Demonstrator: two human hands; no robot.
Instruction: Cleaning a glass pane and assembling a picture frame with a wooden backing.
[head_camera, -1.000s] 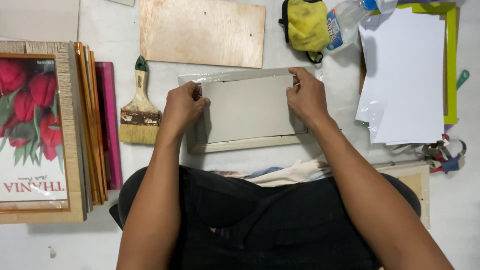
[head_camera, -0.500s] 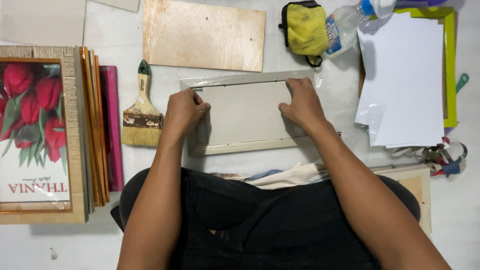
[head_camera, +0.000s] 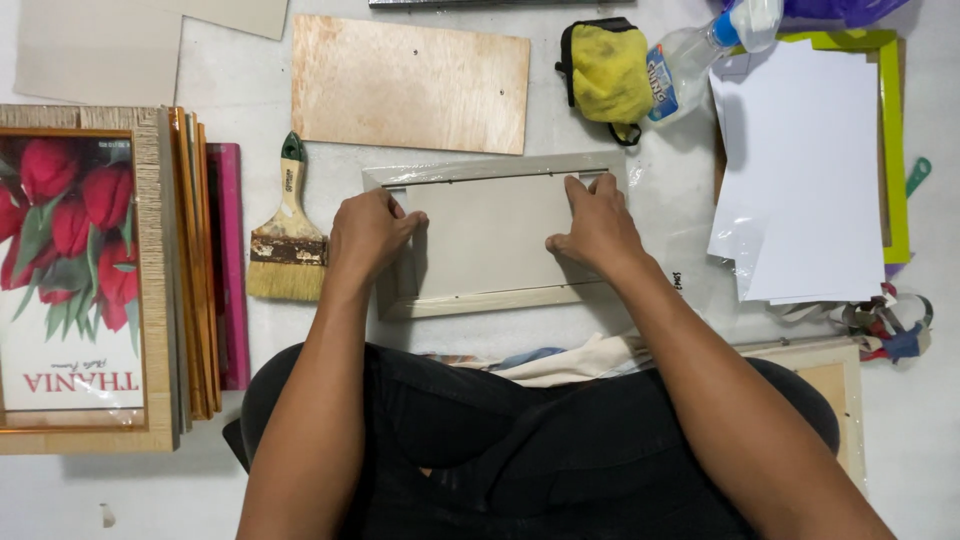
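A pale grey picture frame (head_camera: 495, 300) lies face down on the white floor in front of my lap, with a grey backing board (head_camera: 490, 235) set inside it. My left hand (head_camera: 368, 233) rests on the frame's left side, fingers curled onto the board's edge. My right hand (head_camera: 597, 225) presses flat on the board's upper right part, fingertips near the top rail. A clear plastic film shows along the frame's top edge.
A paintbrush (head_camera: 288, 240) lies left of the frame. A plywood panel (head_camera: 410, 82) lies behind it. A stack of frames with a tulip picture (head_camera: 70, 270) sits at far left. A yellow cloth (head_camera: 608, 70), spray bottle (head_camera: 700, 55) and white sheets (head_camera: 810, 180) are at right.
My right hand slid from the frame's right edge inward onto the board. My left hand stayed at the left side.
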